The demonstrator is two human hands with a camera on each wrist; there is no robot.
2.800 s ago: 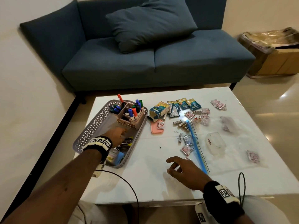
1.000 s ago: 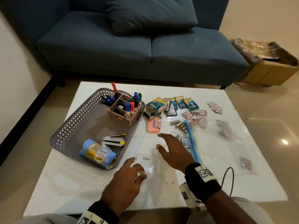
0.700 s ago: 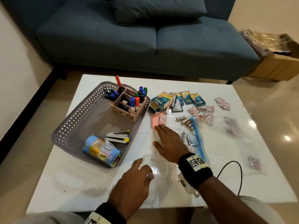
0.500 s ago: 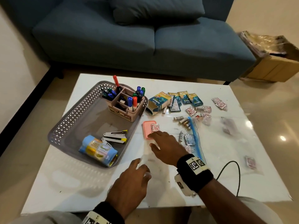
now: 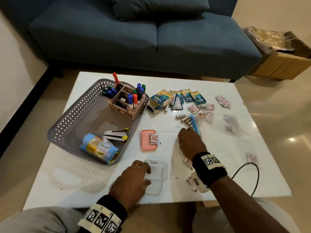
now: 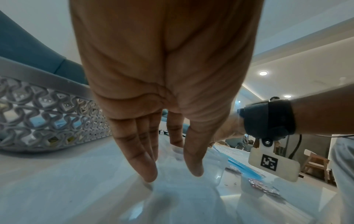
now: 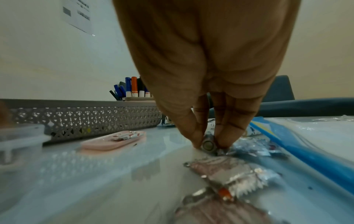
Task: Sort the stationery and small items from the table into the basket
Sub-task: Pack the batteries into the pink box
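Near the bottom middle of the head view, the left hand [image 5: 133, 180] rests with straight fingers on a clear plastic box [image 5: 157, 175] that sits on the white table [image 5: 67, 179]; the left wrist view shows those fingers [image 6: 141, 163] extended, tips down on the clear plastic, not curled round it. To the right of centre, the right hand [image 5: 191, 142] reaches down to the tabletop, and the right wrist view shows its thumb and fingertips [image 7: 224, 136] pinching a small battery [image 7: 208, 145] that still lies on the table, just beside a silvery packet [image 7: 254, 145]. More foil packets [image 7: 231, 175] lie closer to that camera. Between the two hands, a pink lid [image 5: 148, 140] lies flat with one red-and-white packet [image 5: 153, 139] on top of it. At left of the frame, the grey basket [image 5: 79, 113] holds a pen holder [image 5: 127, 102] full of markers at its far end, and a stapler [image 5: 116, 134] and a blue roll [image 5: 99, 148] at its near end. Toward the upper right of the table lie a small carton [image 5: 159, 100], several teal sachets [image 5: 195, 97], a row of batteries [image 5: 184, 119], a zip bag [image 5: 223, 140] with a blue seal strip, and scattered packets [image 5: 223, 101]. Across the top of the frame stands a blue sofa [image 5: 117, 34], with a cardboard box [image 5: 284, 64] at far right.
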